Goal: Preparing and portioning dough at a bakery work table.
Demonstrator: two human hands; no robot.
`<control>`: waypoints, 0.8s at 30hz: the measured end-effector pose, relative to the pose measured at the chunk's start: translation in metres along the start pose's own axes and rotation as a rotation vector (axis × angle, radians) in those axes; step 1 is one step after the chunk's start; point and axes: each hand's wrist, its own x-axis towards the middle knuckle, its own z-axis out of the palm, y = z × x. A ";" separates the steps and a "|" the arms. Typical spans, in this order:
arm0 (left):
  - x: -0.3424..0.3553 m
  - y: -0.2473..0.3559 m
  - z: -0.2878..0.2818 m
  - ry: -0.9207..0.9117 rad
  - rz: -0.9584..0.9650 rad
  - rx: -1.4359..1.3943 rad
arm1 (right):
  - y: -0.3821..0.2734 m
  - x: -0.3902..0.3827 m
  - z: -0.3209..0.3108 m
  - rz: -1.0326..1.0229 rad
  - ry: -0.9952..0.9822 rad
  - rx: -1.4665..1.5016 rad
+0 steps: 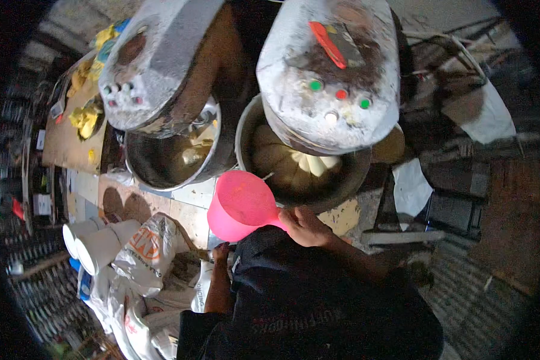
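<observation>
My right hand (304,227) is closed on the handle of a pink plastic jug (239,204), held low in front of two mixing bowls. The right bowl (247,180) holds pale, lobed dough (309,165) under a worn white mixer head (330,108) with coloured buttons. The left bowl (145,174) has a little pale material and shiny metal in it, under a second mixer head (144,96). My left hand (221,251) hangs low just below the jug, beside a white sack (201,291); its fingers are dark and small, so their state is unclear.
A wooden table (69,144) with yellow crumpled items is at left. White buckets (105,252) and sacks (150,255) lie at lower left on the tiled floor (192,195). A red-handled tool (327,42) rests on the right mixer. White sheets (411,192) and clutter are at right.
</observation>
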 end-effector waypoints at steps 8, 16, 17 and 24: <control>-0.019 0.001 -0.035 -0.031 0.070 0.117 | -0.079 0.016 -0.017 -0.157 -0.013 -0.252; 0.008 -0.129 -0.069 0.180 -0.233 -0.162 | -0.177 0.079 -0.029 -0.163 -0.033 -0.024; -0.004 -0.138 -0.057 0.248 -0.246 -0.255 | -0.204 0.085 -0.027 -0.248 0.096 -0.175; -0.040 -0.155 -0.190 0.464 -0.257 -0.032 | -0.297 0.203 0.084 -0.332 0.102 -0.237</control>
